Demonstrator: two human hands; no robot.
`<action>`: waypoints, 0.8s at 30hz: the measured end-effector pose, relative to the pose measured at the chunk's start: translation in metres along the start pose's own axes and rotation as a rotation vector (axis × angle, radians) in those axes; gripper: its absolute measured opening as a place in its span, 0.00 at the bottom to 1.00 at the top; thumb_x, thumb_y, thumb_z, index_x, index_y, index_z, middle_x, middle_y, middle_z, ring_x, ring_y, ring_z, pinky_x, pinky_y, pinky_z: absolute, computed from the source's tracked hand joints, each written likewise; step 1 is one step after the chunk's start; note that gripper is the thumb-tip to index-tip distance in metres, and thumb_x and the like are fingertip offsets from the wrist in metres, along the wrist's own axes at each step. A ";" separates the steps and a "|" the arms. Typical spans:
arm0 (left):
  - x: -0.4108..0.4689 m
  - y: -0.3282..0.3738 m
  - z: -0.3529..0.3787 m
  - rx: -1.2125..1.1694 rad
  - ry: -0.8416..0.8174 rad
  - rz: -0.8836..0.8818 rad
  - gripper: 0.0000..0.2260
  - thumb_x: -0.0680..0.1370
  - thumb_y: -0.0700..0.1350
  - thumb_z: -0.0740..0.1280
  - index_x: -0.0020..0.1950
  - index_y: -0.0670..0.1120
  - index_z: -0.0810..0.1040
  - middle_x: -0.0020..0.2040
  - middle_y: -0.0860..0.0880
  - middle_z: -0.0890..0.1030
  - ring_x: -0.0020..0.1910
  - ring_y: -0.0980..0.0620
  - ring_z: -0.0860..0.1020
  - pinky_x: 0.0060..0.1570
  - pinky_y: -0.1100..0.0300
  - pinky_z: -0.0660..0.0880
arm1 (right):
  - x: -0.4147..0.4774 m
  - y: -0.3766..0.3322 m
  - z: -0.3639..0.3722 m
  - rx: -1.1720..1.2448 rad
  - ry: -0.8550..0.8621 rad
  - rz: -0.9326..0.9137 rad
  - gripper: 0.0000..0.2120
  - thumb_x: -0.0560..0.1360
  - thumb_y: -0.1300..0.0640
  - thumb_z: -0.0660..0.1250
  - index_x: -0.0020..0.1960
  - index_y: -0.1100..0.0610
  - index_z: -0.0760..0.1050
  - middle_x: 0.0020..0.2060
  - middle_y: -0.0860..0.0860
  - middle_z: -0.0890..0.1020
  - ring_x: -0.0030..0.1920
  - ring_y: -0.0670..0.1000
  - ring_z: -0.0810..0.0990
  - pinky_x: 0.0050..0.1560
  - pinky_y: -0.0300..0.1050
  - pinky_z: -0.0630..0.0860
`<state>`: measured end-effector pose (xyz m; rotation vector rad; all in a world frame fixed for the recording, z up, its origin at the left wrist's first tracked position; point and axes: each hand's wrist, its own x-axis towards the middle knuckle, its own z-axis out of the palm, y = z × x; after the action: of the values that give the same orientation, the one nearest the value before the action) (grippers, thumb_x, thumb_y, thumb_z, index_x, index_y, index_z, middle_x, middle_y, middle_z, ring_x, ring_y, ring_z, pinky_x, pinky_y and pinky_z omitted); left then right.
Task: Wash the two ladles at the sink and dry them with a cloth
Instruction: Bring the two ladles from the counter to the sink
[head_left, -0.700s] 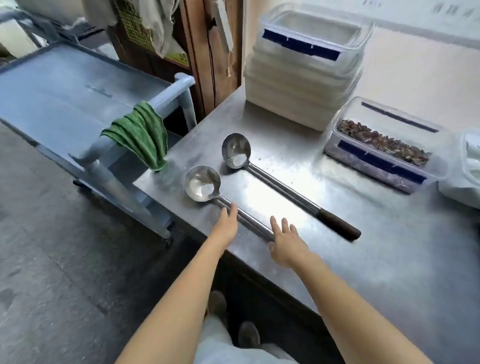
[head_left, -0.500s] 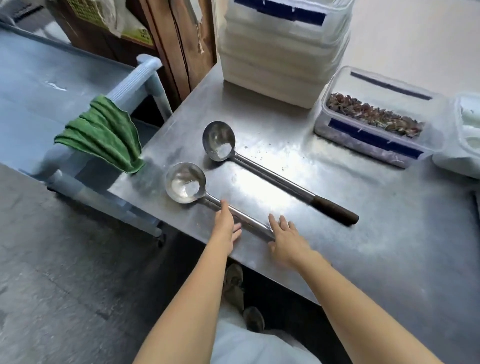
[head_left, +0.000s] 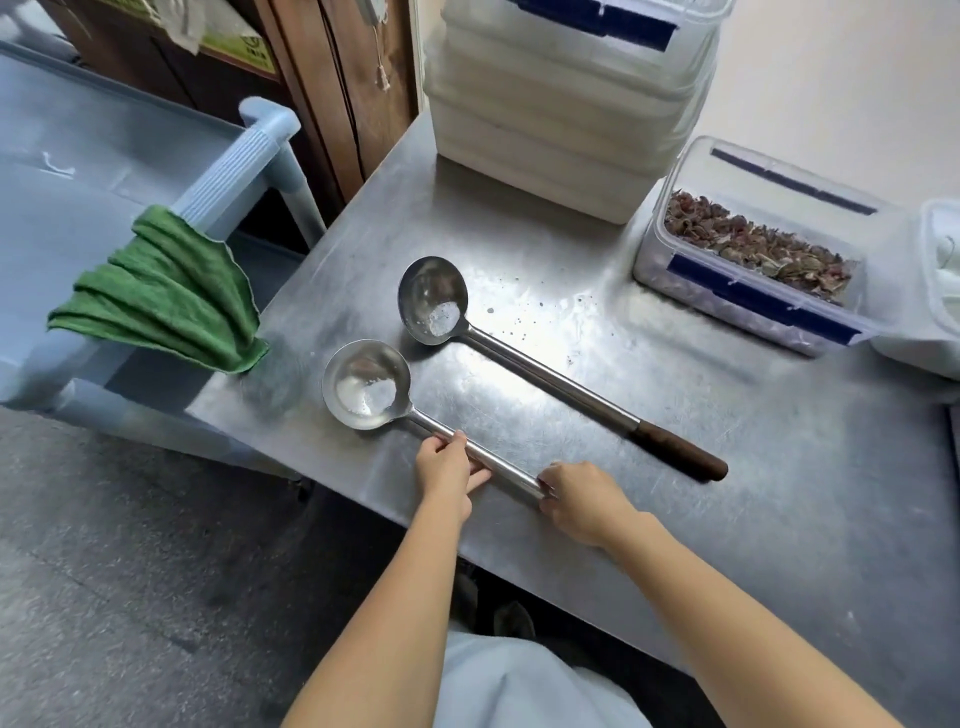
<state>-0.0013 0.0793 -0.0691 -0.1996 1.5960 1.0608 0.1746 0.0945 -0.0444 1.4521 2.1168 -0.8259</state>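
Two steel ladles lie on a steel table (head_left: 779, 493), bowls up with white residue in them. The near ladle (head_left: 366, 384) lies along the table's front edge. My left hand (head_left: 447, 470) grips the middle of its handle, and my right hand (head_left: 582, 499) is curled around the handle's end, hiding it. The far ladle (head_left: 434, 301) has a dark wooden grip and lies untouched behind it. A green cloth (head_left: 161, 296) hangs over the rail of a blue cart to the left.
The blue plastic cart (head_left: 104, 171) stands left of the table. A stack of white lidded tubs (head_left: 566, 104) sits at the table's back. A clear box of dried leaves (head_left: 753, 249) stands at the right. No sink is in view.
Both hands came down from flat and open above the near ladle's handle and closed on it. The camera moved closer to the table.
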 end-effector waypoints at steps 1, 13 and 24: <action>0.000 0.000 0.000 0.012 0.007 0.001 0.09 0.81 0.42 0.64 0.61 0.45 0.71 0.54 0.42 0.78 0.51 0.42 0.81 0.40 0.49 0.83 | 0.001 0.000 -0.005 0.014 -0.027 -0.006 0.06 0.77 0.57 0.64 0.43 0.58 0.75 0.45 0.55 0.83 0.48 0.59 0.80 0.44 0.50 0.77; -0.054 -0.014 -0.018 -0.098 0.039 0.025 0.07 0.81 0.41 0.64 0.54 0.39 0.77 0.46 0.40 0.83 0.43 0.42 0.84 0.35 0.51 0.83 | -0.009 -0.020 -0.077 -0.096 -0.435 -0.177 0.15 0.68 0.56 0.73 0.55 0.46 0.82 0.44 0.49 0.88 0.37 0.49 0.88 0.52 0.47 0.84; -0.123 -0.037 -0.091 -0.526 0.095 0.123 0.05 0.80 0.38 0.65 0.47 0.36 0.77 0.42 0.40 0.83 0.35 0.41 0.85 0.32 0.48 0.81 | -0.037 -0.104 -0.097 -0.188 -0.751 -0.433 0.12 0.69 0.60 0.78 0.51 0.61 0.84 0.39 0.56 0.88 0.43 0.55 0.88 0.41 0.41 0.84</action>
<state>0.0001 -0.0561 0.0112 -0.5151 1.3963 1.5759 0.0879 0.1085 0.0735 0.4564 1.8401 -1.0754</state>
